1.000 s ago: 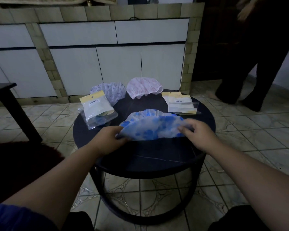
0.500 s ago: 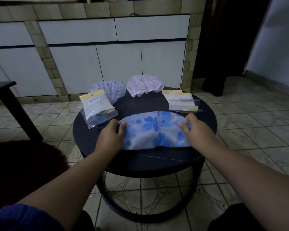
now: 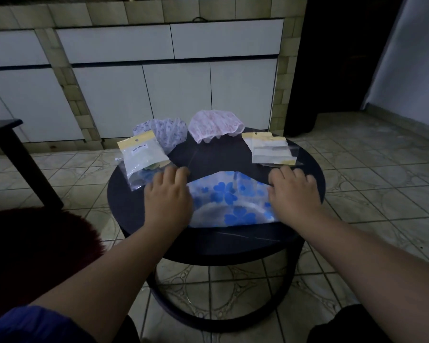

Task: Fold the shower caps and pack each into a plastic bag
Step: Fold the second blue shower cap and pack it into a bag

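- Blue cap (image 3: pixel 229 199) lies flat at the table's (image 3: pixel 305 233) 6 o'clock edge.
- Left hand (image 3: pixel 167 196) presses its left end, palm down, fingers spread, gripping nothing.
- Right hand (image 3: pixel 292 194) does likewise on its right end.
- Packed bag (image 3: pixel 143 157) at 10 o'clock; bags (image 3: pixel 270 149) at 2 o'clock.
- Two caps (image 3: pixel 214 129) at 12 o'clock.

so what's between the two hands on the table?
Head view: the blue-flowered shower cap spans the gap, left hand and right hand pressing flat on its ends on the round table.
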